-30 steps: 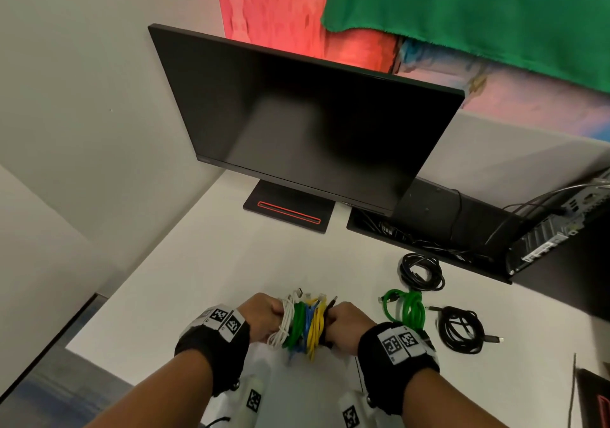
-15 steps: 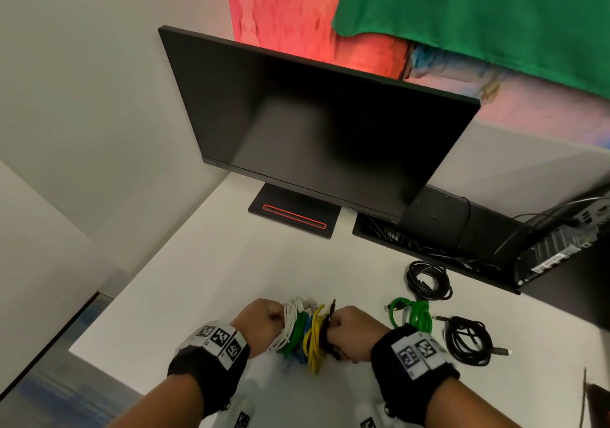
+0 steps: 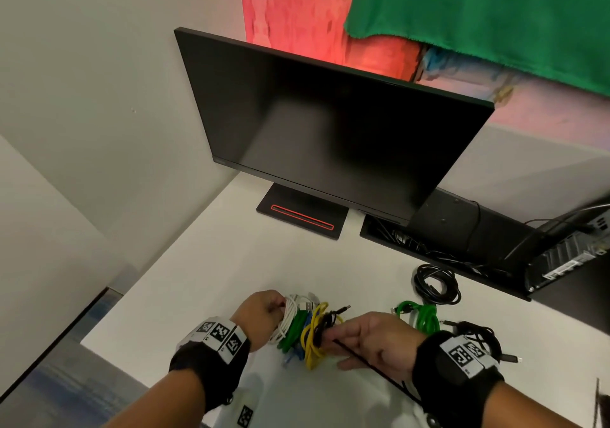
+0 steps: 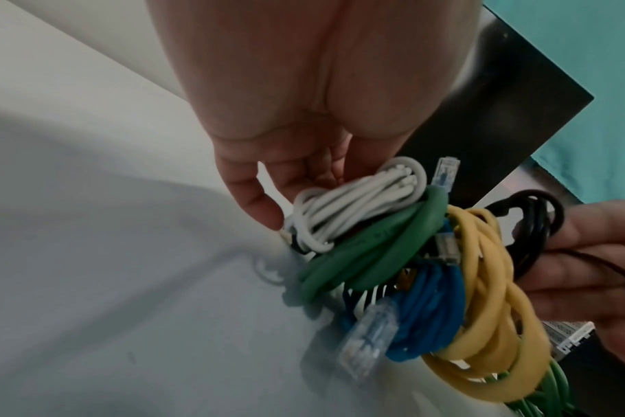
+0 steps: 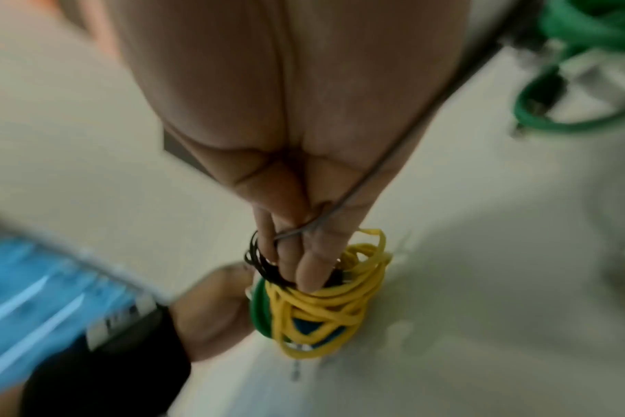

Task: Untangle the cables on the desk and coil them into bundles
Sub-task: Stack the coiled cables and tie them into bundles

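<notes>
The clump (image 3: 298, 330) is pinched at its white coil by the left hand (image 3: 260, 315); the black cable (image 3: 325, 323) is gripped by the right hand (image 3: 373, 340); it is best drawn out slowly, the clump held steady.

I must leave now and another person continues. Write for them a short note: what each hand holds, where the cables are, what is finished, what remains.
Left hand: holds the white coil at the left end of the cluster of cables.
Right hand: pinches the thin black cable at the right end; its loose strand runs back past the wrist.
Between the hands: white, green, blue and yellow coils, bunched above the desk.
Done: two black bundles and one green bundle lie on the desk to the right.
Left: separate the bunch, coil the black cable.
</notes>
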Demonstrator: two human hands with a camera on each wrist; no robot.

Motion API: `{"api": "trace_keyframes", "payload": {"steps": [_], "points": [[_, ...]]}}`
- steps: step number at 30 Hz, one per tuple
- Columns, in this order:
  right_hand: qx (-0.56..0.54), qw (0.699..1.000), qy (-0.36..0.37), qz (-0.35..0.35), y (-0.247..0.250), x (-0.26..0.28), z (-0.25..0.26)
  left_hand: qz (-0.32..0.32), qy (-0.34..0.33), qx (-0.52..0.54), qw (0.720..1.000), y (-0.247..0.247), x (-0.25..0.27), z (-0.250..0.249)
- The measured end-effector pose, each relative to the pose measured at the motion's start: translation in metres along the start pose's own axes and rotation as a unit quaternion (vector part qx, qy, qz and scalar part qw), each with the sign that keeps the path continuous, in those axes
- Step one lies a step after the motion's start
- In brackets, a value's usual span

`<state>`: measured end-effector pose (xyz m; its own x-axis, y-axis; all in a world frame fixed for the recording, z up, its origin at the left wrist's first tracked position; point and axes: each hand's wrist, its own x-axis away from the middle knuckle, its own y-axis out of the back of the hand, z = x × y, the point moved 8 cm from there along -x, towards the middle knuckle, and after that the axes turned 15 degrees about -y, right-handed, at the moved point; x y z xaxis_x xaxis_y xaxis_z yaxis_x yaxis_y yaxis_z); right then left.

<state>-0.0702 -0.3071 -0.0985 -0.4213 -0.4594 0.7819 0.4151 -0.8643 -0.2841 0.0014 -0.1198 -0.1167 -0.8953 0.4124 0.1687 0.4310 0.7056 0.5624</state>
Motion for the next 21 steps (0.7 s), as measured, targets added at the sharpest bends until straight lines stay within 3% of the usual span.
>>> {"api": "trace_keyframes", "payload": {"steps": [4, 10, 12, 14, 15, 18, 21], "points": [[0.183, 0.981, 0.023, -0.054, -0.008, 0.000, 0.013, -0.009, 0.007, -0.005, 1.000, 0.000, -0.002, -0.001], [0.251, 0.965, 0.044, -0.064, -0.019, 0.005, 0.020, -0.024, 0.028, 0.011, 0.999, 0.006, -0.001, 0.001], [0.338, 0.933, 0.086, -0.085, -0.028, 0.005, 0.023, -0.040, 0.037, 0.020, 0.998, 0.010, -0.001, 0.002], [0.456, 0.871, 0.145, -0.116, -0.038, 0.005, 0.028, -0.043, 0.038, 0.028, 0.998, 0.013, -0.002, 0.001], [0.473, 0.857, 0.164, -0.120, -0.042, 0.004, 0.028, -0.042, 0.037, 0.033, 0.998, 0.013, -0.002, -0.001], [0.453, 0.866, 0.170, -0.128, -0.043, -0.003, 0.027, -0.038, 0.029, 0.047, 0.998, 0.010, -0.002, -0.006], [0.436, 0.863, 0.173, -0.186, -0.036, -0.009, 0.034, -0.037, 0.009, 0.028, 0.999, 0.006, -0.002, -0.011]]}}
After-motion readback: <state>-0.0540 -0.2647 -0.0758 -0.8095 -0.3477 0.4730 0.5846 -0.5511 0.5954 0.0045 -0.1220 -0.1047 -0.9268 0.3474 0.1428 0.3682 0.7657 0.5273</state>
